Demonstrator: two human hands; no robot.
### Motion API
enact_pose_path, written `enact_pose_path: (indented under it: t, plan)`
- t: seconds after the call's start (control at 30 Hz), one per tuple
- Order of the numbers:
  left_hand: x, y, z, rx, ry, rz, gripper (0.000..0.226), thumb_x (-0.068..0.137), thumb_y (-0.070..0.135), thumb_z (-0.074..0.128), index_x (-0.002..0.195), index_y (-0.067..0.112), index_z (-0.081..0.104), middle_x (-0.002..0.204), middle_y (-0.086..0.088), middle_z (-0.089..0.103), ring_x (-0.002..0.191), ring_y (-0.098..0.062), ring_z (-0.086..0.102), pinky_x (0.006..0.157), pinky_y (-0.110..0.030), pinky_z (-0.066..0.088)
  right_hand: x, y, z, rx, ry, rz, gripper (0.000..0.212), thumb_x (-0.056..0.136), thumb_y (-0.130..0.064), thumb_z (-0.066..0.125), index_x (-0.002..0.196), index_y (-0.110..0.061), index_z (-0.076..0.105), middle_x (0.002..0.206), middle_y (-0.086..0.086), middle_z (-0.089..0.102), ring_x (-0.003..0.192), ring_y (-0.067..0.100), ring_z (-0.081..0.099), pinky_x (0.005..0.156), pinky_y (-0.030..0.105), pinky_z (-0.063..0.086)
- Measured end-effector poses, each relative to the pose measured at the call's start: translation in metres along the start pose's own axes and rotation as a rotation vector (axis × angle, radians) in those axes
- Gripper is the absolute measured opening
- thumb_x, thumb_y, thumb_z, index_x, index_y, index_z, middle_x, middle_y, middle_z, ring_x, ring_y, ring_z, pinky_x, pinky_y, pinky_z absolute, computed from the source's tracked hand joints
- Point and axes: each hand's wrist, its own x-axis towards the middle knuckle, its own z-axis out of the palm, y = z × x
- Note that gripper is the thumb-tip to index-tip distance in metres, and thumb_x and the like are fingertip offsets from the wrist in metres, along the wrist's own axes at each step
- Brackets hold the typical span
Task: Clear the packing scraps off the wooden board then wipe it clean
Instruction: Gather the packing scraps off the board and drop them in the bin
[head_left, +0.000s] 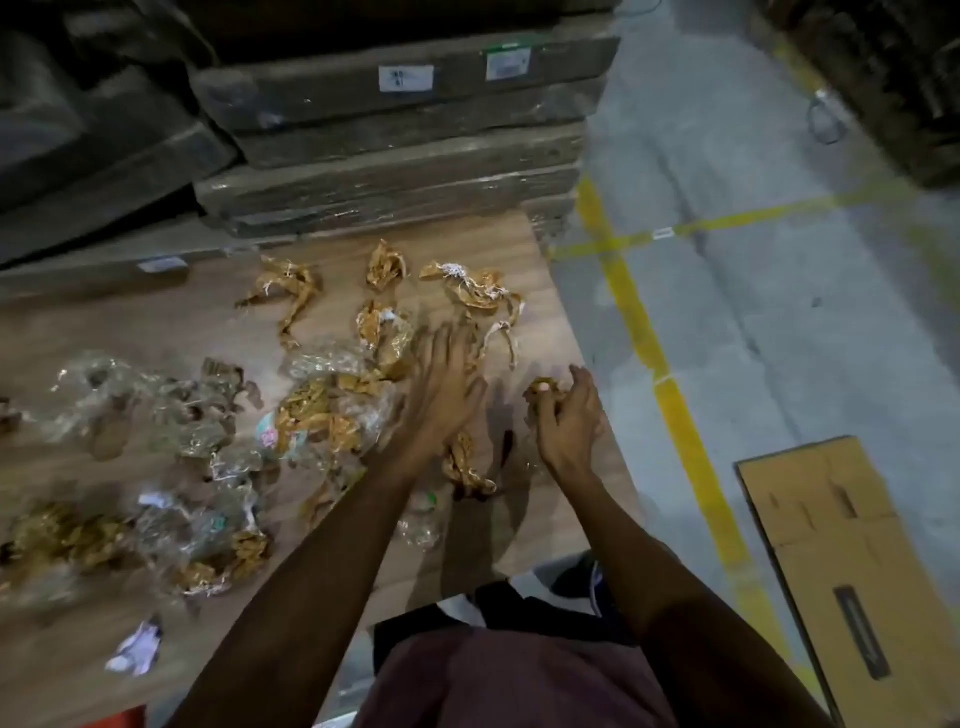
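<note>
A wooden board (171, 322) lies in front of me, strewn with several crumpled scraps of brown tape (291, 291) and clear plastic wrap (104, 395). My left hand (447, 384) reaches over the middle scraps with its fingers spread and blurred by motion, touching or just above a brown scrap. My right hand (563, 415) is near the board's right edge, its fingers curled round a small brown tape wad (543, 387). Another brown scrap (465, 465) lies between my forearms. A white paper bit (137, 647) sits at the near left.
Stacked wrapped flat packages (395, 135) rise behind the board. To the right is grey concrete floor with yellow lines (675, 415). A flattened cardboard box (862, 561) lies on the floor at right. My own clothing is at the bottom.
</note>
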Motion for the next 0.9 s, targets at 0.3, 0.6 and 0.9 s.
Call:
enact_pose_path:
  t: [0.3, 0.6, 0.9]
  plan:
    - [0.126, 0.001, 0.014, 0.202, -0.153, 0.042, 0.073, 0.095, 0.044, 0.059, 0.156, 0.025, 0.023, 0.166, -0.013, 0.013, 0.153, -0.037, 0.010, 0.117, -0.057, 0.023, 0.001, 0.025, 0.019, -0.028, -0.052, -0.028, 0.073, 0.096, -0.064, 0.032, 0.153, -0.020, 0.036, 0.161, 0.005, 0.034, 0.150, 0.023, 0.026, 0.122, 0.046, 0.014]
    - [0.120, -0.020, 0.035, 0.141, -0.269, 0.022, 0.059, 0.092, 0.048, 0.053, 0.144, 0.021, 0.046, 0.146, -0.013, 0.045, 0.131, -0.037, 0.047, 0.104, -0.048, 0.043, 0.019, 0.029, 0.024, 0.046, 0.025, 0.056, 0.074, 0.094, -0.062, 0.032, 0.152, -0.017, 0.040, 0.159, 0.005, 0.039, 0.145, 0.028, 0.031, 0.116, 0.051, 0.022]
    - [0.015, -0.016, 0.027, 0.100, -0.297, 0.009, 0.063, 0.075, 0.044, 0.042, 0.130, 0.023, 0.063, 0.144, -0.003, 0.054, 0.142, -0.030, 0.038, 0.115, -0.056, 0.027, 0.022, 0.019, 0.031, 0.015, -0.013, 0.051, 0.072, 0.093, -0.068, 0.030, 0.150, -0.024, 0.041, 0.161, -0.002, 0.034, 0.143, 0.028, 0.026, 0.113, 0.059, 0.022]
